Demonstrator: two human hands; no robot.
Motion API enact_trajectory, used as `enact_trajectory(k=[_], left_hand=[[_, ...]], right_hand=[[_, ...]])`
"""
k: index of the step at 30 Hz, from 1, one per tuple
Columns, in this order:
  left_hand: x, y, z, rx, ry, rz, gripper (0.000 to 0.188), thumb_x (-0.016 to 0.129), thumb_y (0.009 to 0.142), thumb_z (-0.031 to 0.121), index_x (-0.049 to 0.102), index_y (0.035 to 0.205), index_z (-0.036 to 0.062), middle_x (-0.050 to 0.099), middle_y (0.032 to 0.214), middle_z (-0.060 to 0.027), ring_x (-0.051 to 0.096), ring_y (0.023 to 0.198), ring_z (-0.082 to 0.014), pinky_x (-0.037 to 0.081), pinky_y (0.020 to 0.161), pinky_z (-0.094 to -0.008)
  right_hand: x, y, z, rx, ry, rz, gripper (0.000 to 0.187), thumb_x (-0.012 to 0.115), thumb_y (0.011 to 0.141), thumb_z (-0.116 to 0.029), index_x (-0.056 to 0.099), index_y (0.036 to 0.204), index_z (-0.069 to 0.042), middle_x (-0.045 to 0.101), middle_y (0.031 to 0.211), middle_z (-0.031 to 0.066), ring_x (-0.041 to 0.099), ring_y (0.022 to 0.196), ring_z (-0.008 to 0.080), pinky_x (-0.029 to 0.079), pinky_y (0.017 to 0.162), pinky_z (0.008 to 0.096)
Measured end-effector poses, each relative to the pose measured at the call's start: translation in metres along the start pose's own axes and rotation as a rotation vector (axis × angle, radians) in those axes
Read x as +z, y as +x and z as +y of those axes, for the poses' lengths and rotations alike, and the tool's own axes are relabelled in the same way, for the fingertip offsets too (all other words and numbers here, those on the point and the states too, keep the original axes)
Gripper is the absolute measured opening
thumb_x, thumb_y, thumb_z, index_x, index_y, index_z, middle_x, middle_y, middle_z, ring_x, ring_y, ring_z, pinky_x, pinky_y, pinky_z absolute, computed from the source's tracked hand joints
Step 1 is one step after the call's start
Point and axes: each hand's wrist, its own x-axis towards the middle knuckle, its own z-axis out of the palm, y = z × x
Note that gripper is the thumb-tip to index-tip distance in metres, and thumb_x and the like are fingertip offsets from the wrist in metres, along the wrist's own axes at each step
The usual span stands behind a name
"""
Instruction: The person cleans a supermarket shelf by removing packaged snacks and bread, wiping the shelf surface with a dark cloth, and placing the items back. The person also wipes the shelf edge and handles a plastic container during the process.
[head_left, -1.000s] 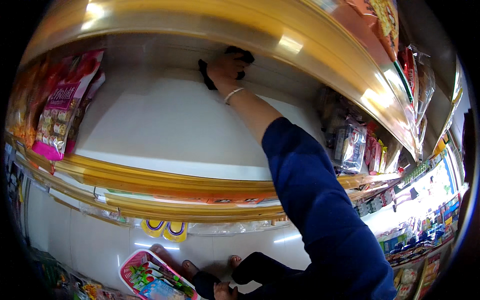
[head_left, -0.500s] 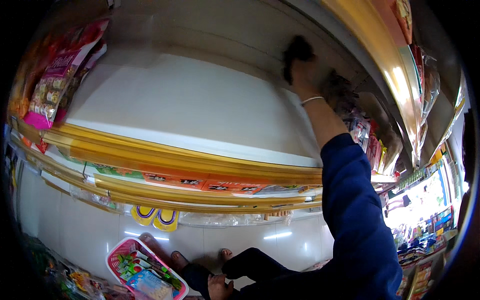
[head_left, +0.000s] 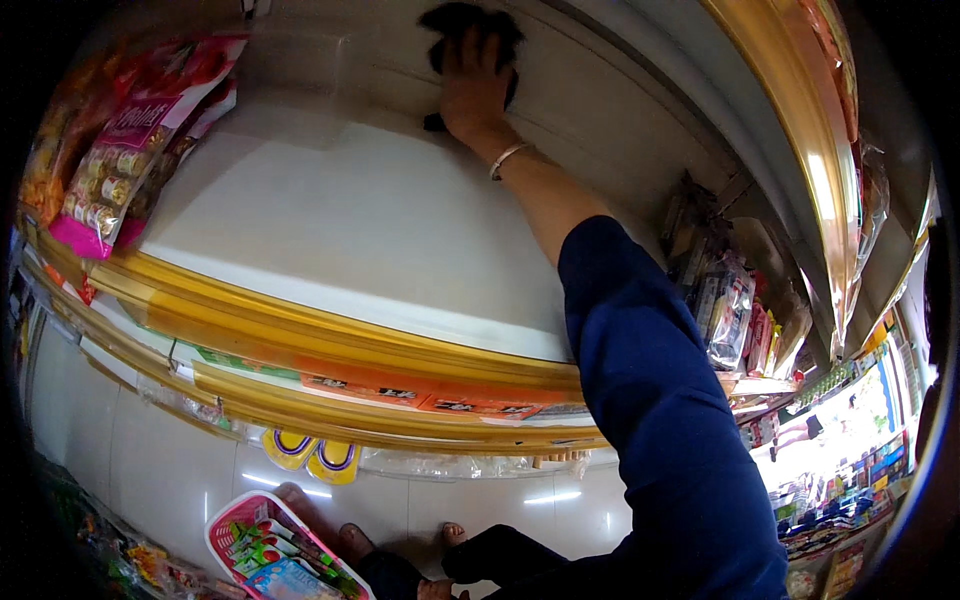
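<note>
My right hand [head_left: 475, 92] presses a dark, crumpled cloth [head_left: 507, 30] against the back panel [head_left: 600, 90] of a shelf, near the top of the view. Its fingers are spread over the cloth, and a light bracelet circles the wrist. Beneath this arm lies the bare white shelf board [head_left: 350, 220] with a gold front edge [head_left: 330, 325]. My left hand [head_left: 437, 590] is by my leg at the lower edge. Most of it is cut off, and its fingers cannot be made out.
Pink snack bags [head_left: 130, 150] stand at the shelf's left end. Several packaged goods [head_left: 725, 310] fill its right end, below another gold-edged shelf [head_left: 820, 170]. Orange boxes [head_left: 400, 393] sit one level down. A pink basket [head_left: 222, 545] with packets rests on the tiled floor [head_left: 400, 500].
My right hand has moved left along the back panel with the cloth, uncovering more of the goods at right. My left hand has slipped lower, mostly out of view.
</note>
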Motion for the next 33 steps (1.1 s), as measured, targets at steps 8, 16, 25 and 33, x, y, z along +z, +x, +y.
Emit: enact_trajectory(k=[8, 16, 25, 33], left_hand=[[0.043, -0.033, -0.044, -0.622, -0.686, -0.132, 0.047, 0.066, 0.069, 0.017, 0.052, 0.113, 0.0062, 0.059, 0.095, -0.0163, 0.055, 0.086, -0.0337, 0.039, 0.087, -0.0467], [-0.001, -0.012, -0.021, -0.336, -0.312, -0.094, 0.046, 0.066, 0.069, 0.015, 0.053, 0.112, 0.0064, 0.060, 0.094, -0.0165, 0.055, 0.085, -0.0338, 0.040, 0.084, -0.0460], [0.002, -0.008, -0.022, -0.319, -0.275, -0.071, 0.042, 0.067, 0.067, 0.013, 0.056, 0.108, 0.0061, 0.059, 0.090, -0.0165, 0.055, 0.082, -0.0343, 0.042, 0.078, -0.0452], [0.031, -0.036, -0.037, -0.536, -0.492, -0.073, 0.039, 0.067, 0.066, 0.011, 0.058, 0.103, 0.0059, 0.059, 0.087, -0.0164, 0.054, 0.079, -0.0348, 0.043, 0.073, -0.0446]], right_hand=[[0.023, -0.061, 0.197, 0.114, -0.282, 0.368, 0.051, 0.051, 0.077, -0.007, 0.042, 0.127, 0.005, 0.039, 0.131, 0.0269, 0.040, 0.119, 0.0396, 0.031, 0.100, 0.0466], [-0.005, -0.048, 0.236, 0.678, -0.465, -0.166, 0.054, 0.048, 0.083, -0.021, 0.036, 0.129, 0.004, 0.037, 0.129, 0.0274, 0.039, 0.116, 0.0382, 0.032, 0.097, 0.0466], [-0.007, 0.052, 0.002, -0.012, -0.194, 0.253, 0.055, 0.051, 0.078, -0.012, 0.038, 0.131, -0.006, 0.042, 0.126, 0.0194, 0.035, 0.121, 0.0334, 0.026, 0.098, 0.0569], [-0.014, -0.009, 0.131, -0.175, -0.073, 0.249, 0.053, 0.047, 0.076, 0.000, 0.040, 0.129, 0.000, 0.047, 0.124, 0.0213, 0.042, 0.116, 0.0355, 0.029, 0.103, 0.0452]])
